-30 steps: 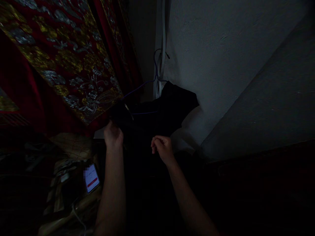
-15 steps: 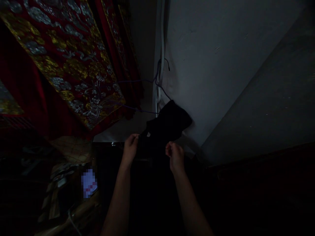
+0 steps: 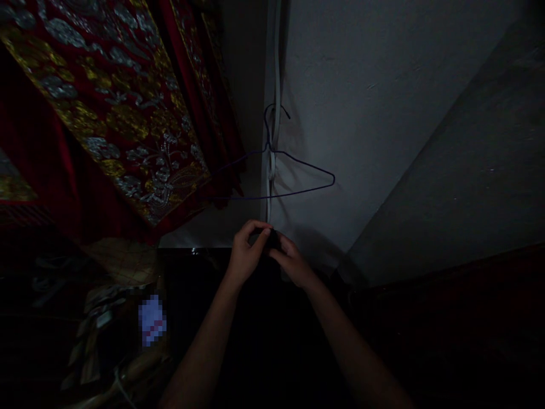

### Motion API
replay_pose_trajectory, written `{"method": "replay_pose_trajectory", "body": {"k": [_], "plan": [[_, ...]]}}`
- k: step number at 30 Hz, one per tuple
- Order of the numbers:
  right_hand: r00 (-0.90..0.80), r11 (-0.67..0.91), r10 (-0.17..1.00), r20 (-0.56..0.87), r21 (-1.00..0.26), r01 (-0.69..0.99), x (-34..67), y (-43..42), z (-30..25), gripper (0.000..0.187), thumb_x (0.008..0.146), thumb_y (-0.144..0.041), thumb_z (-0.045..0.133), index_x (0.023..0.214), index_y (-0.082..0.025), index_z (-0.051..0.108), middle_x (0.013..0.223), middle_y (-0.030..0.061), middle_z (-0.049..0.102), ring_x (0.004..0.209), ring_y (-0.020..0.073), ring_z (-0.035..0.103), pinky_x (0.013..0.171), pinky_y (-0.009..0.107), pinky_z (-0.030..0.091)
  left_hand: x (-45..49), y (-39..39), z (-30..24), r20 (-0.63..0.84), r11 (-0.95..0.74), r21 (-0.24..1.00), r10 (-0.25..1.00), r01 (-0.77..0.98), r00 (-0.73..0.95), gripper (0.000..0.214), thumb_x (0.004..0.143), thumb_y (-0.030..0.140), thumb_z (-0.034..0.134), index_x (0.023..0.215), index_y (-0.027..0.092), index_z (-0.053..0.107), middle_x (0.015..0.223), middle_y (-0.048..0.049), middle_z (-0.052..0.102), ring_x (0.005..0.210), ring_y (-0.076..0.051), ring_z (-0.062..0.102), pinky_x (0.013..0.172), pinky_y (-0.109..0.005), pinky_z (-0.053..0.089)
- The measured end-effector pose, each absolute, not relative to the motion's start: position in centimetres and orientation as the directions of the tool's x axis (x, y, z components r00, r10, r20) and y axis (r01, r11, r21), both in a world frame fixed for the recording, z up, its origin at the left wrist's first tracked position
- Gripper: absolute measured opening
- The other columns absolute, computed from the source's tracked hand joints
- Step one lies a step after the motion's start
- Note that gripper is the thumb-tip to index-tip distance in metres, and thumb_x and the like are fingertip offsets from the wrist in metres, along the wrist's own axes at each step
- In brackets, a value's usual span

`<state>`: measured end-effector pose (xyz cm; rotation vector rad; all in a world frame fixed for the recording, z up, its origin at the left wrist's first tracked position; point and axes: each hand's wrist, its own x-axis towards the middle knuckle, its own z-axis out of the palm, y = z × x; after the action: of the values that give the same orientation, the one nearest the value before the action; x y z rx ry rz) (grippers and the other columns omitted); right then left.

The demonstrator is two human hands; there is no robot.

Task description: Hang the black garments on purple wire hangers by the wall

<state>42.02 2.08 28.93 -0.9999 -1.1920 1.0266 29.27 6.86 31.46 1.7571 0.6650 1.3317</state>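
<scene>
A thin wire hanger [image 3: 298, 170] hangs bare on a white cord [image 3: 272, 85] against the pale wall. Just below it my left hand [image 3: 246, 254] and my right hand [image 3: 293, 262] meet, both with fingers closed on the top of a black garment [image 3: 272, 241]. The garment drops into darkness under my hands and most of it cannot be made out.
A red cloth with gold and silver embroidery [image 3: 110, 108] hangs at the upper left. Below it, at the lower left, lies a lit phone [image 3: 152, 320] among dim clutter. A grey slanted surface [image 3: 460, 182] fills the right side.
The black garment came off the hanger and moved down. My hands drew together on it. The hanger now hangs bare.
</scene>
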Motion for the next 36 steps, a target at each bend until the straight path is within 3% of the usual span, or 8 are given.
{"method": "replay_pose_trajectory", "body": {"k": [4, 7, 11, 14, 18, 23, 29, 36], "plan": [[-0.092, 0.327, 0.945, 0.314, -0.923, 0.203, 44.7, 2.7, 34.1, 0.021, 0.078, -0.023, 0.054, 0.088, -0.022, 0.073, 0.08, 0.0004, 0.07, 0.079, 0.0205, 0.065, 0.082, 0.034, 0.051, 26.9, 8.1, 32.8, 0.433, -0.518, 0.855, 0.668, -0.04, 0.605, 0.049, 0.099, 0.043, 0.053, 0.144, 0.025, 0.046, 0.135, -0.0084, 0.061, 0.124, -0.022, 0.057, 0.105, -0.035, 0.045], [-0.071, 0.514, 0.843, 0.533, -0.759, 0.4, 47.0, 3.8, 37.3, 0.029, 0.075, -0.014, 0.048, 0.09, -0.021, 0.072, 0.09, 0.001, 0.072, 0.088, 0.0203, 0.066, 0.088, 0.034, 0.049, 25.0, 8.7, 32.2, 0.118, -0.488, 0.852, 0.531, 0.188, 0.839, 0.044, 0.101, 0.052, 0.043, 0.123, 0.02, 0.064, 0.113, -0.006, 0.071, 0.106, -0.024, 0.066, 0.091, -0.034, 0.051], [0.155, 0.543, 0.698, 0.699, -0.658, 0.522, 49.4, 7.6, 37.7, 0.038, 0.071, -0.012, 0.047, 0.098, -0.021, 0.071, 0.1, 0.003, 0.073, 0.097, 0.0213, 0.066, 0.093, 0.035, 0.047, 22.4, 9.3, 31.1, -0.063, -0.6, 0.655, 0.561, 0.459, 0.825, 0.036, 0.094, 0.049, 0.055, 0.104, 0.017, 0.07, 0.099, -0.0064, 0.075, 0.087, -0.026, 0.07, 0.078, -0.035, 0.052], [0.244, 0.454, 0.751, 0.614, -0.748, 0.485, 50.7, 10.7, 35.7, 0.037, 0.067, -0.015, 0.051, 0.097, -0.019, 0.071, 0.098, 0.005, 0.073, 0.094, 0.0227, 0.067, 0.09, 0.036, 0.049, 20.1, 10.0, 31.0, -0.072, -0.641, 0.548, 0.604, 0.538, 0.794, 0.034, 0.092, 0.041, 0.057, 0.115, 0.02, 0.068, 0.114, -0.0087, 0.074, 0.099, -0.028, 0.07, 0.087, -0.036, 0.051], [0.127, 0.388, 0.856, 0.501, -0.785, 0.483, 52.5, 11.6, 34.4, 0.024, 0.066, -0.02, 0.056, 0.084, -0.018, 0.071, 0.087, 0.0042, 0.073, 0.088, 0.0229, 0.067, 0.085, 0.035, 0.049, 17.2, 12.1, 31.4, -0.134, -0.613, 0.441, 0.677, 0.656, 0.724, 0.032, 0.093, 0.037, 0.046, 0.107, 0.021, 0.071, 0.111, -0.0101, 0.075, 0.101, -0.028, 0.07, 0.089, -0.037, 0.051], [-0.049, 0.409, 0.896, 0.441, -0.777, 0.479, 55.7, 8.9, 37.3, 0.014, 0.069, -0.03, 0.065, 0.074, -0.017, 0.069, 0.068, -0.0004, 0.064, 0.064, 0.0161, 0.059, 0.062, 0.027, 0.043, 16.1, 16.1, 34.0, 0.013, -0.551, 0.498, 0.777, 0.67, 0.63, 0.038, 0.088, 0.048, 0.047, 0.095, 0.019, 0.07, 0.105, -0.0097, 0.074, 0.096, -0.028, 0.068, 0.087, -0.038, 0.052], [-0.038, 0.356, 0.913, 0.405, -0.751, 0.557, 56.7, 7.2, 39.8, 0.025, 0.073, -0.041, 0.072, 0.069, -0.017, 0.067, 0.064, 0.0002, 0.061, 0.06, 0.0149, 0.055, 0.059, 0.028, 0.042, 18.1, 17.1, 39.6, 0.322, -0.718, 0.495, 0.674, 0.489, 0.664, 0.025, 0.082, 0.04, 0.051, 0.078, 0.018, 0.064, 0.086, -0.0049, 0.067, 0.083, -0.023, 0.063, 0.081, -0.036, 0.049], [-0.055, 0.422, 0.871, 0.488, -0.686, 0.593, 54.3, 6.0, 38.1, 0.025, 0.082, -0.025, 0.056, 0.099, -0.02, 0.073, 0.093, 0.0051, 0.073, 0.087, 0.0223, 0.067, 0.083, 0.038, 0.052, 22.3, 15.9, 43.5, 0.645, -0.8, 0.457, 0.599, 0.388, 0.475, 0.031, 0.085, 0.023, 0.053, 0.115, 0.019, 0.062, 0.111, -0.0062, 0.069, 0.105, -0.024, 0.064, 0.097, -0.038, 0.048]]}}
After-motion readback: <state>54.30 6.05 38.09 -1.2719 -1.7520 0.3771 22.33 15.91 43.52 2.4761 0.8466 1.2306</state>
